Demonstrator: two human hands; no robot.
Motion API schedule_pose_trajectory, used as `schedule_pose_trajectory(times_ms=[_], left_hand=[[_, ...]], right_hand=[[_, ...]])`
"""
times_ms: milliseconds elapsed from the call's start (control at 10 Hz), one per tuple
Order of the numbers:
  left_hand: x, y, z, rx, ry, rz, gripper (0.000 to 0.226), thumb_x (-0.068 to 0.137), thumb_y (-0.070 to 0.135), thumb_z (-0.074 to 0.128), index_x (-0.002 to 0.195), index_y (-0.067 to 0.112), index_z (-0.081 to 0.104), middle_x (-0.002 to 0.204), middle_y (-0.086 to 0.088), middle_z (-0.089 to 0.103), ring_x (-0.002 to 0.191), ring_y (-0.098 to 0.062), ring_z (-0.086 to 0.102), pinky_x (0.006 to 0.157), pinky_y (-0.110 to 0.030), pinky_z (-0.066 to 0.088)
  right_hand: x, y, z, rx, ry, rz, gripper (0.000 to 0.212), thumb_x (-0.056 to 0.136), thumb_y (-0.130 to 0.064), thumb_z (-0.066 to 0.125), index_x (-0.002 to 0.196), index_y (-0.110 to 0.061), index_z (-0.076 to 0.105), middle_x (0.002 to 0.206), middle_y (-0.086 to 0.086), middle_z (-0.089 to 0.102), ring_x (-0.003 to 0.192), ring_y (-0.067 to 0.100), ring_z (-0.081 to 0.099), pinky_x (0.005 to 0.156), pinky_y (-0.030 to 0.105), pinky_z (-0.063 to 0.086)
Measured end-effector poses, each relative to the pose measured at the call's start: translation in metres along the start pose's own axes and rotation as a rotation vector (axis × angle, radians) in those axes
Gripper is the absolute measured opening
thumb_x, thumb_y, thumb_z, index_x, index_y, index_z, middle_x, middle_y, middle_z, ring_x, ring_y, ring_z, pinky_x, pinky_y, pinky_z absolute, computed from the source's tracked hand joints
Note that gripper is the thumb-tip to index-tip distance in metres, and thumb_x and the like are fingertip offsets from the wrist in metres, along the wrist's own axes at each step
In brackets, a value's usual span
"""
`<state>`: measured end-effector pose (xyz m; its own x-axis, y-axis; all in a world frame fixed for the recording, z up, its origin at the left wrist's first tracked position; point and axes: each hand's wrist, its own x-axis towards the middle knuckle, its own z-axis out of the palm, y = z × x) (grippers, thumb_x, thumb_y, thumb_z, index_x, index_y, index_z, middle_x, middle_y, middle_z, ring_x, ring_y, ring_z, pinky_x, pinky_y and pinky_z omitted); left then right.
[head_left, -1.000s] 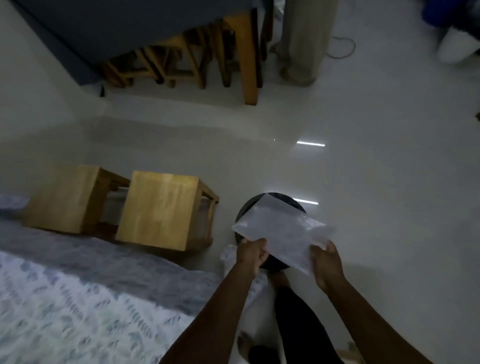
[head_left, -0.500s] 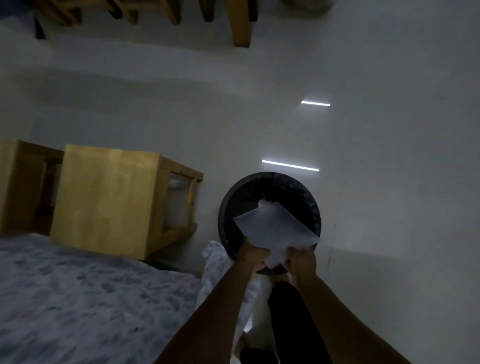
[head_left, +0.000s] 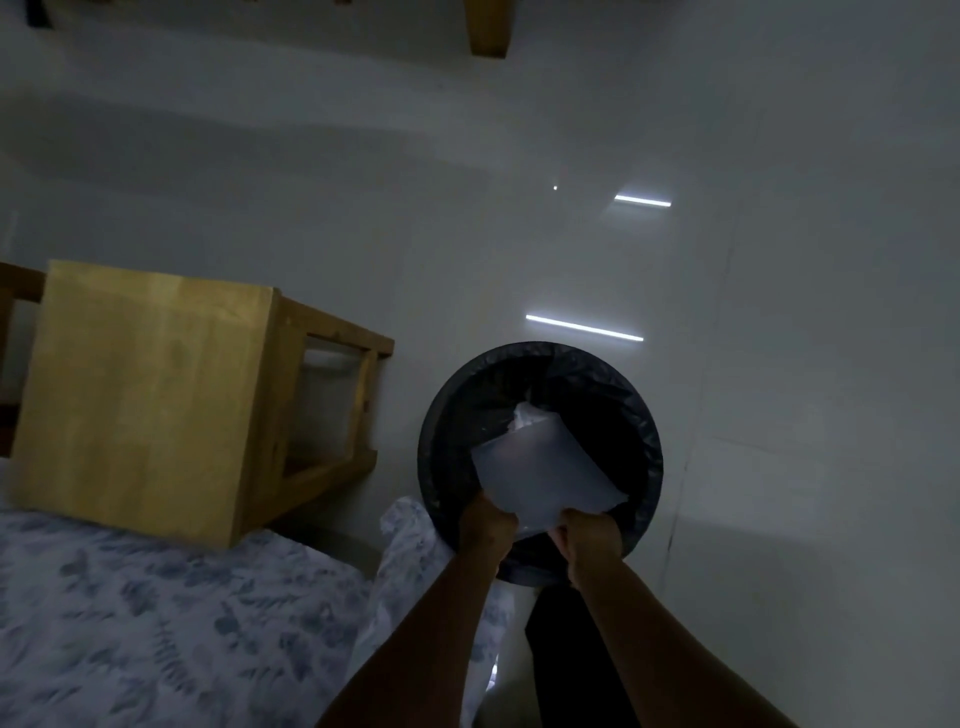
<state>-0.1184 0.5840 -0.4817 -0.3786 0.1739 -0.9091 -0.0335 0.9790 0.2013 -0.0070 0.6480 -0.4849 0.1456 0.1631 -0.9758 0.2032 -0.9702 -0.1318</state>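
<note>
**1 plastic bag (head_left: 545, 478) over 1 bin (head_left: 441, 415)**

Dim pic: bin's inside too dark to read. Near rim hidden behind left grip (head_left: 488, 525) & right grip (head_left: 589, 535), both clenched on bag's near edge. Bag translucent, crumpled far end dipping into black-lined mouth. 1 wooden stool (head_left: 140, 395) left of bin; bed (head_left: 156, 613) cut off.

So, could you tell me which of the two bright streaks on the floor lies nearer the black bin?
The longer streak, just beyond the black bin at its far rim; the shorter streak lies farther away across the floor, slightly to the right.
</note>
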Motion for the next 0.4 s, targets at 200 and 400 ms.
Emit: schedule_pose_trajectory(times_ms=[200, 400], left_hand=[[-0.037, 0.01, -0.013, 0.005, 0.024, 0.121, 0.032, 0.093, 0.01, 0.048, 0.121, -0.003, 0.057, 0.125, -0.021, 0.058, 0.114, -0.033, 0.055, 0.099, -0.035, 0.046], [-0.106, 0.047, -0.061, 0.162, 0.082, 0.289, 0.034, 0.097, 0.014, 0.048, 0.128, 0.002, 0.055, 0.133, -0.014, 0.054, 0.122, -0.026, 0.051, 0.1, -0.024, 0.036]], right_hand=[[-0.043, -0.005, 0.003, -0.131, 0.073, -0.092, 0.025, 0.091, -0.005, 0.051, 0.069, -0.013, 0.045, 0.07, 0.003, 0.049, 0.068, 0.02, 0.052, 0.078, 0.039, 0.049], [-0.101, -0.007, 0.004, -0.631, -0.022, -0.693, 0.018, 0.094, -0.012, 0.045, 0.088, -0.011, 0.062, 0.09, 0.001, 0.054, 0.087, 0.016, 0.052, 0.087, 0.027, 0.041]])
